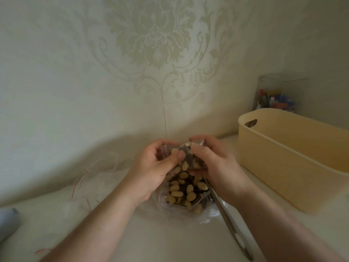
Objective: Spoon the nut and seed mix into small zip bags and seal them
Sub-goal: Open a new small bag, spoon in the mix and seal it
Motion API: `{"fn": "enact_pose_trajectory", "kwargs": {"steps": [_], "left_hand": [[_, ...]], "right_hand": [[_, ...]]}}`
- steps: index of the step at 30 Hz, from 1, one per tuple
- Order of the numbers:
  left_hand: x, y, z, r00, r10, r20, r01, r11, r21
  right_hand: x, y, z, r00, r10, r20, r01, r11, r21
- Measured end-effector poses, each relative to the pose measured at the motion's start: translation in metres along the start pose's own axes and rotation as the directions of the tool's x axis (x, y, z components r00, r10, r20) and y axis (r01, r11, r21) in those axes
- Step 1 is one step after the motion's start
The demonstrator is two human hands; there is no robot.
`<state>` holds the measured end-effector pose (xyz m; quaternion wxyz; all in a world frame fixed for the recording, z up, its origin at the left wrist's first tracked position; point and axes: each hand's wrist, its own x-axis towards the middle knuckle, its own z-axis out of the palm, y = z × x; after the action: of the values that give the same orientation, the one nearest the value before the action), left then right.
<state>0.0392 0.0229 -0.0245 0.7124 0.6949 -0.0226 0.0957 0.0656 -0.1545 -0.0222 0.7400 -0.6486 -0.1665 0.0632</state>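
Wall (pixel 75 63): patterned paper, fills the upper half of the view.

Table (pixel 151 239): pale surface, spans the lower half.

Bin (pixel 283 167): beige plastic, handle cut-out at its near end, stands at 3 o'clock from the hands, well apart from them.

Jar (pixel 273 95): clear, behind the bin at 2 o'clock, holds small coloured items (too blurred to identify).

Empty bags (pixel 90 182): clear, with red zip lines, lie in a loose heap at 9 o'clock.

Mix bag (pixel 185 193): large clear bag of pale nuts and dark seeds, open on the table directly below the hands.

Left hand (pixel 151 171): fingers closed, pinching the left side of the small bag (pixel 184 150).

Right hand (pixel 217 167): fingers closed, pinching the bag's right side.

Small bag: filled with mix, held between both hands above the mix bag. Seal state cannot be determined.

Spoon (pixel 230 224): metal, handle points to 5 o'clock; bowl end is hidden under the right hand.
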Motion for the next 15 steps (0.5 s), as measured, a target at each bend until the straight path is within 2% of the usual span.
{"fn": "enact_pose_trajectory", "kwargs": {"steps": [4, 6, 8, 12, 15], "left_hand": [[0.009, 0.019, 0.005, 0.992, -0.031, 0.126, 0.021, 0.997, 0.080], [0.013, 0.029, 0.011, 0.991, -0.022, 0.134, 0.004, 0.991, 0.134], [0.014, 0.036, 0.016, 0.993, 0.002, 0.118, -0.021, 0.987, 0.157], [0.013, 0.052, 0.032, 0.998, -0.053, 0.022, 0.051, 0.995, 0.091], [0.023, 0.060, 0.043, 0.978, -0.205, -0.027, 0.202, 0.976, -0.081]], "right_hand": [[0.001, -0.008, -0.007, 0.994, -0.110, -0.023, 0.109, 0.993, -0.048], [0.001, -0.012, -0.012, 0.989, -0.146, -0.028, 0.142, 0.983, -0.114], [0.000, -0.018, -0.017, 0.992, -0.122, -0.009, 0.120, 0.985, -0.125], [-0.004, -0.031, -0.025, 0.995, -0.076, 0.072, 0.088, 0.980, -0.180], [-0.013, -0.053, -0.033, 0.989, -0.151, 0.006, 0.148, 0.960, -0.237]]}}
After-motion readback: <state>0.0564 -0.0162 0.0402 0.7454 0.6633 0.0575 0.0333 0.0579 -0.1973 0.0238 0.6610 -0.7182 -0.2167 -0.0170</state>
